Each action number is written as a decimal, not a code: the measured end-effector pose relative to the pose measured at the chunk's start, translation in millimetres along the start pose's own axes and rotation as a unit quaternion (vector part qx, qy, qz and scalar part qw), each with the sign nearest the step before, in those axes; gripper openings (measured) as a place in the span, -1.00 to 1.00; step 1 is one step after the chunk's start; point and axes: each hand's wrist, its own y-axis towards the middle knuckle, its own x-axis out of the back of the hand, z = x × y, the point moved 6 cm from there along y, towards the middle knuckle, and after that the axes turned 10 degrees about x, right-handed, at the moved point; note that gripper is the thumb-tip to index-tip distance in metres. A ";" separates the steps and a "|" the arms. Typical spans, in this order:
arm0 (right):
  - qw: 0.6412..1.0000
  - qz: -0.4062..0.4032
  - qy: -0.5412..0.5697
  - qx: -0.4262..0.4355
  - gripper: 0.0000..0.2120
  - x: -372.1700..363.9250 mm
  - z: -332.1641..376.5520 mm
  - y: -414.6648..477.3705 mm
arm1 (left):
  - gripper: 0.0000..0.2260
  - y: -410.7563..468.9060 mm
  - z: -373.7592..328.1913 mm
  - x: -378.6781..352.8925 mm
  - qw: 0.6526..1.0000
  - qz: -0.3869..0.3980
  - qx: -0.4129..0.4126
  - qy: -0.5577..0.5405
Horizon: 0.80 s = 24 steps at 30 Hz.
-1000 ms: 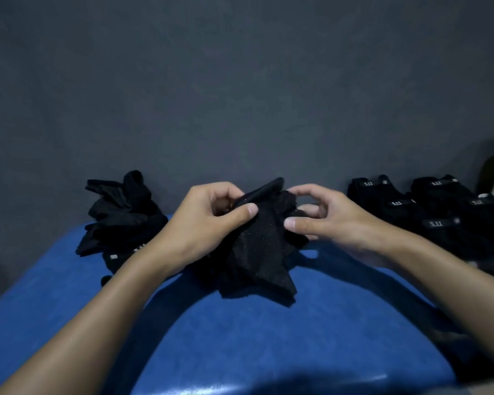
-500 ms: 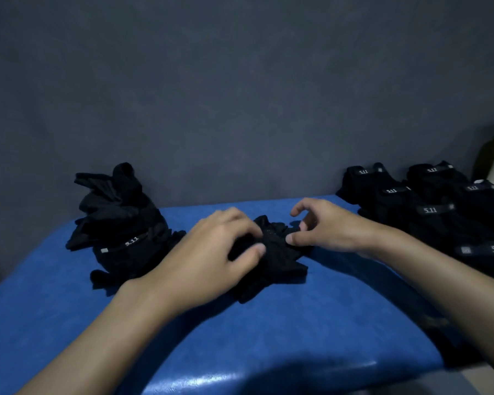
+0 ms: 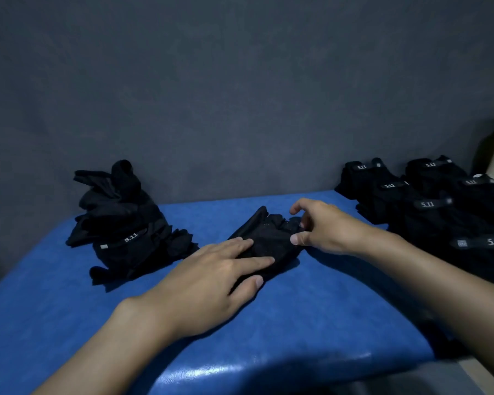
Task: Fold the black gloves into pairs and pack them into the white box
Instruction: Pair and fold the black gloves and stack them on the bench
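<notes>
Lowered flat, black gloves (image 3: pixel 271 238) bunch under left hand (image 3: pixel 211 277) (right hand (image 3: pixel 325 226) pinches).

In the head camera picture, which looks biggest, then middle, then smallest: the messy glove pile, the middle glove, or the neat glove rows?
1. neat glove rows, even though the right edge cuts them off
2. messy glove pile
3. middle glove

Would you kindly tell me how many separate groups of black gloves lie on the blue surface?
3: a loose pile at the left, a folded bundle in the middle, and labelled rows at the right. Gloves inside each heap may be hidden.
</notes>
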 end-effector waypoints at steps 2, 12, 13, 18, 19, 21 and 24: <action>0.997 -0.073 0.019 0.029 -0.70 10.1 11.5 -3.0 | -0.49 -0.7 -4.6 0.2 1.000 -0.020 0.005 0.021; 0.985 0.069 -0.119 0.106 -0.63 -9.9 39.2 -36.8 | -0.70 -3.2 0.9 18.6 0.990 -0.109 0.017 -0.083; 0.986 0.054 -0.116 0.104 -0.64 -8.1 40.4 -36.0 | -0.70 -3.6 4.4 22.7 0.989 -0.127 0.019 -0.070; 0.988 -0.020 -0.082 0.126 -0.73 -4.5 52.0 -34.0 | -0.68 -13.8 39.6 54.3 0.969 -0.224 0.104 0.019; 0.987 -0.037 -0.071 0.138 -0.75 -4.5 56.6 -33.5 | -0.64 -17.2 49.4 59.5 0.962 -0.235 0.135 0.039; 0.984 -0.055 -0.054 0.160 -0.77 -7.0 67.0 -32.4 | -0.56 -24.2 69.2 65.6 0.950 -0.222 0.208 0.064; 0.979 -0.065 -0.040 0.189 -0.79 -13.2 83.0 -30.5 | -0.55 -33.6 89.1 60.3 0.948 -0.157 0.274 0.052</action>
